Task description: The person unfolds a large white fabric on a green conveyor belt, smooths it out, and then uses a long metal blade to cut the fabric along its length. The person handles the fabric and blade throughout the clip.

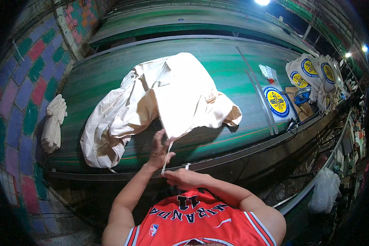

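A large bundle of cream cloth (184, 90) lies rumpled across the green-streaked table (217, 143), with a thin pale strip (166, 158) hanging from its near corner. My left hand (160, 151) is beside that corner and the strip, fingers apart and slightly curved. My right hand (180, 177) is lower, over the table's front edge, its fingers closed on the strip.
Folded cream cloth (53, 123) sits at the left end by a painted block wall (24, 90). At right are long metal rulers (258, 94), printed white fabric items (305, 71), and a blue tool (301, 96). A plastic bag (324, 190) and clutter lie below.
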Available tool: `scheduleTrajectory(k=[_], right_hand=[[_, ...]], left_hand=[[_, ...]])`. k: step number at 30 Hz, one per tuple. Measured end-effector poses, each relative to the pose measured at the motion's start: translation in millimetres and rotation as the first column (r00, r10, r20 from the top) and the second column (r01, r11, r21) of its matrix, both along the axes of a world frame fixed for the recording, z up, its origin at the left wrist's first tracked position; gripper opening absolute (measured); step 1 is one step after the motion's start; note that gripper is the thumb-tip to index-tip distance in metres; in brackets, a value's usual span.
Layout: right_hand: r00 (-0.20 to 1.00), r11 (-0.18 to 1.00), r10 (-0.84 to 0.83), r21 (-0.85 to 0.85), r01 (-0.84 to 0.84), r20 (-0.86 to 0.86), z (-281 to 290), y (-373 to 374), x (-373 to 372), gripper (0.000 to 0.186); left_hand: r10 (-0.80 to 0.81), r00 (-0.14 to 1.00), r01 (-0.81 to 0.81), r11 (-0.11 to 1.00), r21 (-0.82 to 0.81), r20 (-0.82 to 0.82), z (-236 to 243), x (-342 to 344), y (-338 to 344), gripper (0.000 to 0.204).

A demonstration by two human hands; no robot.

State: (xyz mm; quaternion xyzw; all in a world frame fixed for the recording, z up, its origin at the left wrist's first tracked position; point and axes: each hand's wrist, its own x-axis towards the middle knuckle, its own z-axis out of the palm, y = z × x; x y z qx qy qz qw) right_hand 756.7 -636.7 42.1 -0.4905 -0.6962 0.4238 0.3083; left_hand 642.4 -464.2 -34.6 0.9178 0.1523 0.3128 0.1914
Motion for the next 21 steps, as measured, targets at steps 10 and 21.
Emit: scheduleTrajectory(k=[10, 21], right_hand=[[0.934, 0.994, 0.041, -0.114, 0.0, 0.355, 46, -58, 92, 0.03], [0.712, 0.742, 0.655, 0.038, -0.669, -0.253, 70, -115, 114, 0.043]], left_hand=[[0.627, 0.756, -0.32, 0.603, -0.731, 0.187, 14, -10, 106, 0.014], [0.792, 0.57, 0.113, 0.189, -0.975, 0.22, -23, -68, 166, 0.035]])
